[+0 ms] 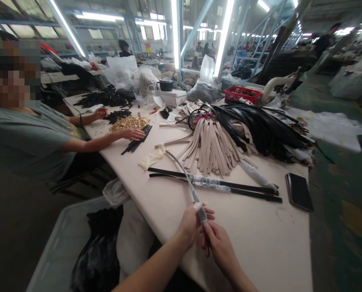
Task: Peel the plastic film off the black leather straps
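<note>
A long narrow strap (194,194) with clear plastic wrapped around part of it runs from the table's middle down to my hands. My left hand (189,223) is closed on it, the thumb lying along the wrapped part. Just below, my right hand (219,239) pinches the strap's near end, its fingers partly hidden underneath. Beyond my hands lie two black straps (254,195), side by side, with plastic around their middles. A fanned bundle of beige strips (210,148) spreads behind them, beside a heap of long black strips (260,125).
At the left, a co-worker's hand (132,134) rests by short black strips (135,142) and gold-coloured metal pieces (130,123). A dark phone (298,192) lies near the right edge. A red basket (242,95) and white box (172,97) stand behind; a plastic bin (57,235) sits lower left.
</note>
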`<state>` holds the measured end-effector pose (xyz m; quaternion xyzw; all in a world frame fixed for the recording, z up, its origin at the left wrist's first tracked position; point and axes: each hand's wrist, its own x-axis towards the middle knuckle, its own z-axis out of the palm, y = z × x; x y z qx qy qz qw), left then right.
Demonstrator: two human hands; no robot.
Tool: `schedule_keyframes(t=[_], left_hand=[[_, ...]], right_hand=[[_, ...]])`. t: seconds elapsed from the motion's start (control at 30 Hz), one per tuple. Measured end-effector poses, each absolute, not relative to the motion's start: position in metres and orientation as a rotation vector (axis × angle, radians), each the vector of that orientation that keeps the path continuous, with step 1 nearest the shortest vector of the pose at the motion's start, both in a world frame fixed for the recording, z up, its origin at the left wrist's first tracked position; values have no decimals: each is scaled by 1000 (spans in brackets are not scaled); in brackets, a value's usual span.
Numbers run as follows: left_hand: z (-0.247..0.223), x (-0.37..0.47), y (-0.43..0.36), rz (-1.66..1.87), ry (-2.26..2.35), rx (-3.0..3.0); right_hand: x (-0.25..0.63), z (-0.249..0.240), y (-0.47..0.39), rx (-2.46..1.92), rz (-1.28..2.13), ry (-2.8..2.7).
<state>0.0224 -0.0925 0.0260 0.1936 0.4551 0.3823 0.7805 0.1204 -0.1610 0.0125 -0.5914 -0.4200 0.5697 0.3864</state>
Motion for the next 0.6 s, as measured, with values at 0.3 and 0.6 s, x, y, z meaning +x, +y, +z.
schedule_keyframes(t=[0.3,0.6], left_hand=[[10,49,-103,942,1125,433],[15,20,-29,947,1123,500]], right_hand=[[123,4,-156,-1632,1215,-1167],[120,-4,-164,-1612,1421,-1079]])
